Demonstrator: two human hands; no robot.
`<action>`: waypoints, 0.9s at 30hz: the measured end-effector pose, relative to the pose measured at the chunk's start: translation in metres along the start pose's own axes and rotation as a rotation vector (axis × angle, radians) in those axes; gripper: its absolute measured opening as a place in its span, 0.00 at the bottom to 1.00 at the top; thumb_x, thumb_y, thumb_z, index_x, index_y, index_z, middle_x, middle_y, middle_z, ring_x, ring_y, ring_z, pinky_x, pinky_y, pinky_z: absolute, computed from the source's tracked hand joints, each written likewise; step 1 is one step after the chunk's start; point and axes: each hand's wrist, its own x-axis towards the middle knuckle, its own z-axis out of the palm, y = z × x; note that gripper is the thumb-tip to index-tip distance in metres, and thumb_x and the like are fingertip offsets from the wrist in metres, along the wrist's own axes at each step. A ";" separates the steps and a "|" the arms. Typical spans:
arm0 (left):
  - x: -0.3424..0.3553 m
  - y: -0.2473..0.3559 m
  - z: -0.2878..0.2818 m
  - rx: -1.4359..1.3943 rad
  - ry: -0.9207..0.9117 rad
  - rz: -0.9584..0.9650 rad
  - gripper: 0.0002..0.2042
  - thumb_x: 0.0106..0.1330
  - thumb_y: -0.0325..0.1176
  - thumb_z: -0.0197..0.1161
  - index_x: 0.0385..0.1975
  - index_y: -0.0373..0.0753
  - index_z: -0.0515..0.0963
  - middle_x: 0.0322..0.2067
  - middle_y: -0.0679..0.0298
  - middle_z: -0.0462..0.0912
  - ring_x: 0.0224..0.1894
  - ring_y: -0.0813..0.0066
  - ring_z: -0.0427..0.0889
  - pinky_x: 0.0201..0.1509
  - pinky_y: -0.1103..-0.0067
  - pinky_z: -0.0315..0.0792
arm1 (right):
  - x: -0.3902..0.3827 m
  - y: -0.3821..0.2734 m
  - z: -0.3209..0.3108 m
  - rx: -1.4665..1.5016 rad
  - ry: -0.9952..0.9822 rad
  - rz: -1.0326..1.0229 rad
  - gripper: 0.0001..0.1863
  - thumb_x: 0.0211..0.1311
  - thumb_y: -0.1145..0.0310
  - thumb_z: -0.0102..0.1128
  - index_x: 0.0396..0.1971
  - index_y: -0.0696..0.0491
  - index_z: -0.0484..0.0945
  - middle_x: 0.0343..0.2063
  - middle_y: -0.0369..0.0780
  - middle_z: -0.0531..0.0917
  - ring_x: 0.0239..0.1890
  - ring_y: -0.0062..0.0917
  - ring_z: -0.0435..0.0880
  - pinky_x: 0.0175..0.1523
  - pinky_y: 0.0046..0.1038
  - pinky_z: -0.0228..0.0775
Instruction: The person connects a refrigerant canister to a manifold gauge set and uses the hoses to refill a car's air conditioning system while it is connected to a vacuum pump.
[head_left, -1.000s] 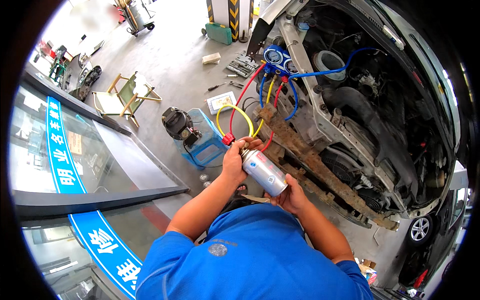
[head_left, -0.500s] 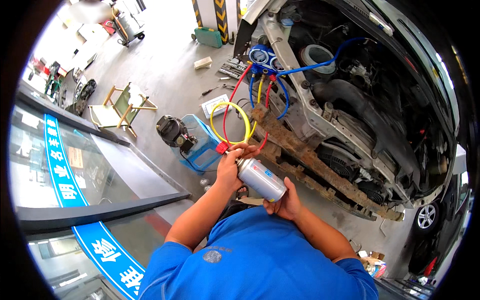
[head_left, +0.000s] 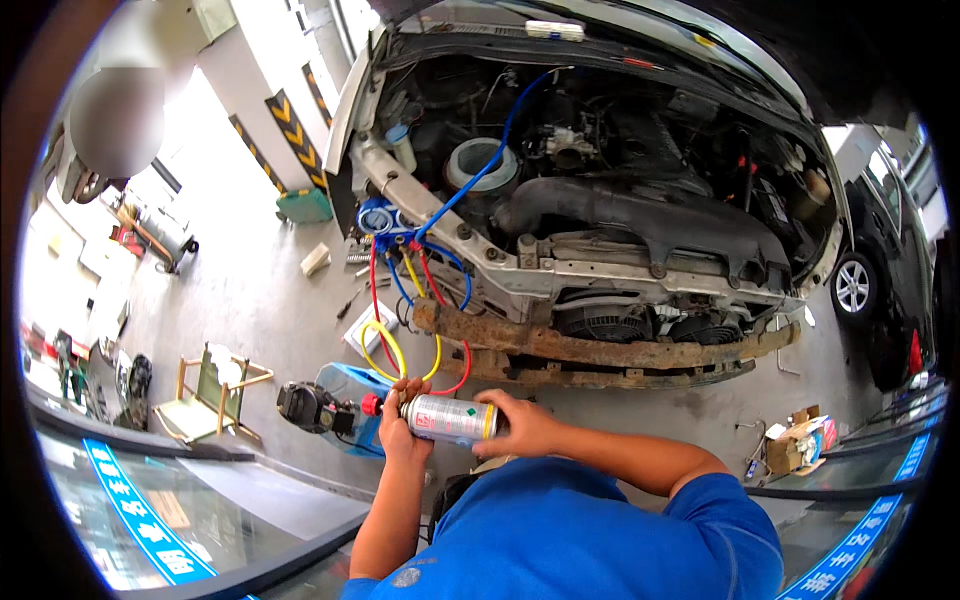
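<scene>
A silver refrigerant can (head_left: 450, 418) lies nearly level in front of my chest. My left hand (head_left: 397, 428) is closed round its top end, where a red knob (head_left: 372, 404) sticks out to the left. A yellow hose (head_left: 393, 352) loops down to that same end. My right hand (head_left: 522, 424) grips the can's base between thumb and fingers. The hose runs from a blue manifold gauge set (head_left: 385, 217) at the car's front corner. Red hoses (head_left: 467, 368) and a blue hose (head_left: 468, 180) also leave the gauges, the blue one reaching over the engine bay.
Ahead stands a car with its hood up and a rusty bumper beam (head_left: 600, 342) exposed. A blue water-bottle container (head_left: 350, 385) with a black pump (head_left: 305, 405) is at left. Beyond it are a folding chair (head_left: 215, 395) and a green case (head_left: 304, 206). A cardboard box (head_left: 797, 443) sits right.
The view has swung to the right, showing more of the car. The can has gone from slanting to nearly level and turned, showing another printed side. Both hands still hold it.
</scene>
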 end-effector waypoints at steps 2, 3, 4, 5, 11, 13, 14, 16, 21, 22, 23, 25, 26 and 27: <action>-0.003 0.003 0.011 0.029 0.046 0.024 0.15 0.72 0.36 0.41 0.48 0.35 0.70 0.45 0.53 0.78 0.49 0.58 0.76 0.55 0.64 0.70 | 0.000 -0.051 -0.017 -0.788 0.166 -0.584 0.40 0.47 0.52 0.70 0.59 0.51 0.63 0.40 0.44 0.77 0.38 0.36 0.79 0.41 0.34 0.70; -0.005 0.004 0.017 0.043 0.065 0.033 0.15 0.72 0.36 0.41 0.48 0.35 0.70 0.46 0.53 0.78 0.49 0.58 0.76 0.55 0.65 0.70 | 0.003 -0.047 -0.017 -0.854 0.117 -0.599 0.43 0.43 0.52 0.71 0.60 0.50 0.64 0.40 0.46 0.77 0.37 0.41 0.78 0.42 0.37 0.69; -0.006 0.006 0.018 0.047 0.032 0.046 0.15 0.72 0.36 0.42 0.48 0.34 0.70 0.46 0.52 0.78 0.49 0.58 0.77 0.55 0.65 0.71 | 0.002 -0.045 -0.018 -0.816 0.102 -0.557 0.42 0.44 0.53 0.71 0.60 0.50 0.63 0.40 0.46 0.78 0.37 0.41 0.79 0.42 0.37 0.69; -0.008 0.009 0.020 0.072 0.004 0.039 0.14 0.71 0.35 0.42 0.48 0.34 0.70 0.46 0.52 0.78 0.49 0.58 0.77 0.56 0.65 0.70 | 0.001 -0.044 -0.018 -0.776 0.084 -0.517 0.41 0.45 0.53 0.70 0.60 0.50 0.63 0.40 0.46 0.78 0.38 0.41 0.79 0.43 0.37 0.69; -0.016 0.017 0.018 0.240 -0.033 0.060 0.15 0.67 0.32 0.46 0.48 0.31 0.70 0.43 0.46 0.79 0.47 0.56 0.79 0.55 0.65 0.72 | 0.000 -0.005 0.014 0.805 -0.079 0.336 0.33 0.58 0.48 0.59 0.56 0.55 0.66 0.41 0.42 0.79 0.34 0.29 0.80 0.37 0.32 0.75; -0.019 0.020 0.018 0.277 -0.043 0.063 0.15 0.67 0.32 0.45 0.48 0.31 0.70 0.43 0.46 0.79 0.47 0.56 0.79 0.54 0.65 0.72 | -0.001 0.009 0.019 0.991 -0.192 0.378 0.32 0.59 0.48 0.58 0.56 0.54 0.66 0.43 0.42 0.78 0.36 0.28 0.80 0.38 0.31 0.75; -0.018 0.021 0.020 0.297 -0.052 0.061 0.15 0.67 0.32 0.45 0.48 0.31 0.70 0.43 0.46 0.79 0.47 0.57 0.79 0.54 0.66 0.72 | -0.002 0.015 0.021 1.085 -0.246 0.396 0.31 0.59 0.48 0.58 0.56 0.53 0.66 0.44 0.42 0.78 0.36 0.28 0.80 0.38 0.31 0.75; -0.013 0.022 0.015 0.258 -0.005 0.084 0.15 0.68 0.32 0.45 0.49 0.30 0.69 0.44 0.47 0.78 0.48 0.57 0.79 0.54 0.65 0.72 | 0.005 -0.003 0.013 0.370 -0.051 0.141 0.35 0.54 0.47 0.63 0.57 0.52 0.67 0.42 0.44 0.78 0.38 0.34 0.79 0.42 0.35 0.72; -0.002 0.017 0.013 0.127 0.044 0.084 0.15 0.70 0.34 0.43 0.48 0.32 0.69 0.44 0.47 0.78 0.48 0.56 0.78 0.55 0.63 0.72 | 0.012 -0.040 -0.015 -0.876 0.217 -0.701 0.42 0.42 0.45 0.69 0.57 0.49 0.67 0.31 0.43 0.78 0.35 0.41 0.78 0.48 0.37 0.66; -0.003 0.019 0.017 0.152 0.027 0.066 0.15 0.70 0.34 0.43 0.48 0.31 0.69 0.44 0.47 0.78 0.48 0.56 0.78 0.54 0.63 0.72 | 0.012 -0.042 -0.016 -0.811 0.181 -0.616 0.41 0.42 0.47 0.70 0.57 0.50 0.67 0.34 0.44 0.79 0.36 0.41 0.79 0.49 0.36 0.67; -0.007 0.022 0.022 0.176 0.010 0.050 0.14 0.69 0.33 0.43 0.48 0.31 0.68 0.44 0.47 0.78 0.48 0.56 0.78 0.54 0.64 0.72 | 0.011 -0.044 -0.017 -0.745 0.145 -0.531 0.41 0.42 0.48 0.71 0.57 0.51 0.67 0.37 0.46 0.79 0.38 0.40 0.80 0.49 0.36 0.69; -0.009 0.022 0.022 0.205 0.006 0.013 0.14 0.69 0.33 0.44 0.47 0.31 0.69 0.43 0.47 0.78 0.47 0.56 0.79 0.53 0.64 0.73 | 0.009 -0.050 -0.018 -0.528 0.060 -0.306 0.41 0.42 0.49 0.71 0.56 0.53 0.67 0.41 0.47 0.80 0.41 0.40 0.81 0.50 0.36 0.70; -0.009 0.021 0.016 0.211 0.020 -0.002 0.14 0.69 0.34 0.44 0.47 0.31 0.69 0.43 0.47 0.78 0.46 0.57 0.79 0.52 0.65 0.73 | 0.007 -0.055 -0.017 -0.373 0.012 -0.169 0.42 0.43 0.48 0.71 0.56 0.54 0.67 0.41 0.47 0.80 0.42 0.40 0.81 0.50 0.37 0.70; -0.009 0.019 0.008 0.218 0.037 -0.024 0.14 0.69 0.34 0.45 0.46 0.31 0.69 0.43 0.47 0.79 0.45 0.57 0.79 0.51 0.65 0.74 | 0.006 -0.056 -0.015 -0.216 -0.036 -0.026 0.42 0.43 0.47 0.70 0.56 0.56 0.67 0.41 0.48 0.81 0.43 0.41 0.80 0.50 0.37 0.70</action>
